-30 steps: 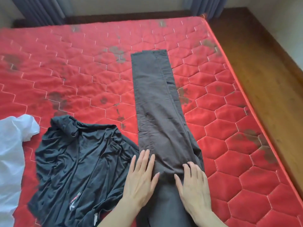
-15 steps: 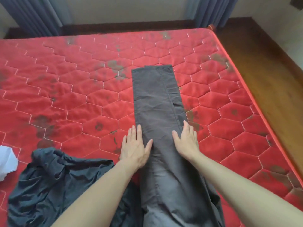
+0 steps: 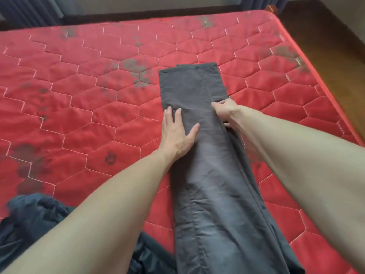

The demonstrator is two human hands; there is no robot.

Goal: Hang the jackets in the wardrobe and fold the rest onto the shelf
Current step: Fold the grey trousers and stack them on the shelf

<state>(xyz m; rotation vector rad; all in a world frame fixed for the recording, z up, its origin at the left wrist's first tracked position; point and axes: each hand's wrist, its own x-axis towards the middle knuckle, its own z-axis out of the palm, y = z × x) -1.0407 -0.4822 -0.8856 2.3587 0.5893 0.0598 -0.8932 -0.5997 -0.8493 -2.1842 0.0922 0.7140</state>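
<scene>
A red quilted mattress (image 3: 83,107) fills most of the view, its hexagon stitching marked with dark grey stains, heaviest near the middle and toward the far right corner. Along its right edge runs a brown wooden floor (image 3: 333,42), and grey-blue curtains (image 3: 29,12) hang beyond the far edge.

A pair of dark grey trousers (image 3: 209,175) lies lengthwise on the mattress, right of centre, legs folded one over the other into a long narrow strip. The hems end well short of the far edge, and the strip runs toward the near edge and out of sight.

At the near left corner a crumpled dark blue-black garment (image 3: 29,220) lies partly under the left forearm, its edge touching the trousers low down.

The left hand (image 3: 177,133) rests flat on the left side of the trousers, fingers straight and slightly spread, thumb out across the cloth. The right hand (image 3: 225,111) is at the trousers' right edge with its fingers curled, gripping the edge of the fabric.
</scene>
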